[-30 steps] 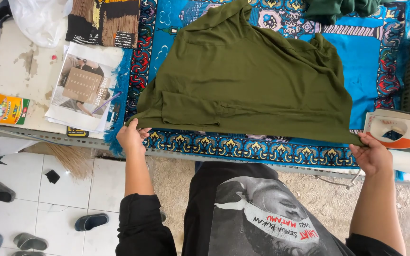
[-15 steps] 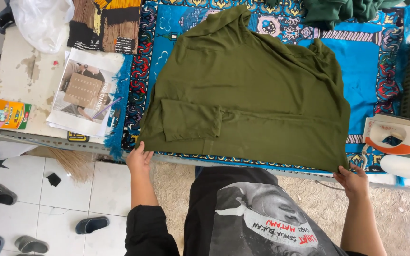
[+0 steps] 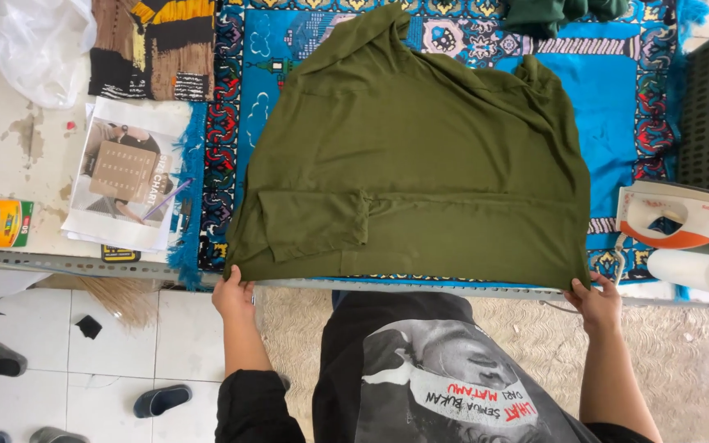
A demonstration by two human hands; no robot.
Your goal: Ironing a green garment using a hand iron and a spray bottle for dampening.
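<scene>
Gripping the olive green garment's [image 3: 420, 164] near corners, left hand [image 3: 233, 297] and right hand [image 3: 596, 302], each grip clenched on cloth

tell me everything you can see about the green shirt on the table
The olive-green shirt looks like soft knit fabric, spread mostly flat over a blue patterned mat. One sleeve lies folded across its lower left. Its near hem reaches the table edge, where the left hand and right hand grip the two bottom corners.
</scene>
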